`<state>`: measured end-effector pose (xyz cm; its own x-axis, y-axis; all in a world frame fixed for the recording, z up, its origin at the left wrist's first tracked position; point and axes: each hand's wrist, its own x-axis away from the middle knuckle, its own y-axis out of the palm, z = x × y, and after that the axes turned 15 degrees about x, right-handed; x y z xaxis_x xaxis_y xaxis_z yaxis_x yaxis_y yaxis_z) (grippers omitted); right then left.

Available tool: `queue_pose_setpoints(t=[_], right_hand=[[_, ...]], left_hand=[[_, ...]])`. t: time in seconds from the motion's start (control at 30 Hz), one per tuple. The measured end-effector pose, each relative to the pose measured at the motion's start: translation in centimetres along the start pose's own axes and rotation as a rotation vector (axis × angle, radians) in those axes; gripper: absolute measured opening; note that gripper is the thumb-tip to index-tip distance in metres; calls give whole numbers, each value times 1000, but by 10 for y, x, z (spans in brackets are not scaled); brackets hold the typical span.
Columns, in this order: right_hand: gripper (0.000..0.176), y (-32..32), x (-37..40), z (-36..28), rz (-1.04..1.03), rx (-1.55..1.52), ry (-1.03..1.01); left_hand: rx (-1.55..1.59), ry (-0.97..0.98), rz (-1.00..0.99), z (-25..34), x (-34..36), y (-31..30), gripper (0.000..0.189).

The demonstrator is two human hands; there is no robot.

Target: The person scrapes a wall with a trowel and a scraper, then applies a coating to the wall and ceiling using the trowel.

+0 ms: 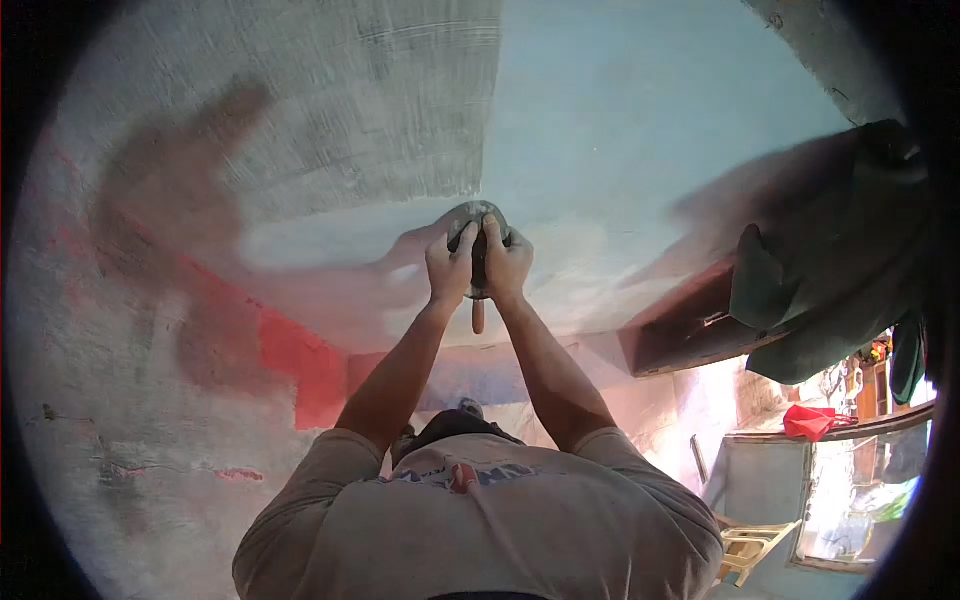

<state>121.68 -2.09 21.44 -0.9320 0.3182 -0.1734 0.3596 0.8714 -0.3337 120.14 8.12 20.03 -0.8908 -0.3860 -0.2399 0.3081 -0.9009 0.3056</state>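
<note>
Both hands grip a dark, rounded tool (479,264) at the wall, near the middle of the view. It looks like a hand pad, but I cannot make out its exact kind. A short brownish stub, perhaps a handle, points down from its lower end. My left hand (448,265) wraps the tool's left side, its thumb near the top. On the other side, my right hand (506,262) closes round it, thumb laid along the front. Behind the tool, the wall (620,120) is smooth pale blue on the right and rough streaked grey on the upper left.
A dark green cloth (840,260) hangs at the right by a brown ledge (690,320). A red bag (810,422) lies on a counter or sill lower right, above a pale plastic chair (755,545). A red painted patch (310,375) marks the wall at left.
</note>
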Motion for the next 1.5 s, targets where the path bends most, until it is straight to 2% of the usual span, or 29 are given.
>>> queue_pose_setpoints(t=[0.07,0.1,0.2,0.23,0.33,0.47,0.5,0.6,0.63,0.7,0.77,0.87,0.9,1.0,1.03,1.13,1.17,1.2,1.23,1.27,1.33,1.4,1.47,1.5], right_hand=[[53,6,3,9,20,-56,-14],[52,1,8,16,-27,75,50],[52,11,11,31,16,-11,27],[54,11,1,18,38,-80,-43],[54,0,-23,-25,18,-160,-43],[54,4,-2,7,60,20,-62],[55,3,12,10,40,-58,6],[55,8,3,4,28,-83,3],[54,3,-8,-7,22,-27,2],[54,-8,-16,-30,-4,-62,-6],[51,0,-18,-16,-5,-51,-8],[51,0,9,0,43,-52,-43],[49,4,9,16,20,-13,-13],[49,-1,-13,-28,33,-52,-52],[49,-10,-16,-52,4,-119,-23],[53,-4,-21,-40,18,-157,-73],[55,-9,-11,-36,57,-8,-99],[55,1,-6,-12,72,9,-57],[54,4,3,4,52,-2,-33],[53,4,9,7,33,-11,-7],[52,9,-7,-2,47,-55,-45],[53,6,-18,-17,45,-93,-60],[58,2,-27,-34,36,-145,-75],[57,-2,-21,-38,50,-136,-86]], left_hand=[[12,11,2,-16,7,-4,30],[16,22,2,-24,10,-8,30],[63,185,54,-17,15,3,31],[12,277,26,-7,2,5,31],[36,56,-47,45,-20,18,31],[-41,184,-70,-3,-5,0,32],[-45,175,-56,-3,-6,-1,33],[-59,117,-13,-5,-1,-3,33],[74,136,-7,17,-7,11,32],[76,66,-10,38,-18,18,30],[23,-2,-24,31,-15,13,27],[35,210,-6,3,8,6,27],[-22,91,3,-8,10,-1,27],[53,213,-26,25,-17,14,23],[77,154,-15,43,-23,20,24],[15,122,-11,51,-21,20,28],[11,164,-45,35,-19,13,28],[7,206,-79,13,-13,4,29],[-111,104,-15,1,0,-3,31],[-76,151,-10,6,-1,-1,31],[-4,231,1,16,0,7,30],[37,172,-70,40,-19,16,24],[17,60,-67,48,-26,16,25],[21,84,-42,43,-20,15,27]])
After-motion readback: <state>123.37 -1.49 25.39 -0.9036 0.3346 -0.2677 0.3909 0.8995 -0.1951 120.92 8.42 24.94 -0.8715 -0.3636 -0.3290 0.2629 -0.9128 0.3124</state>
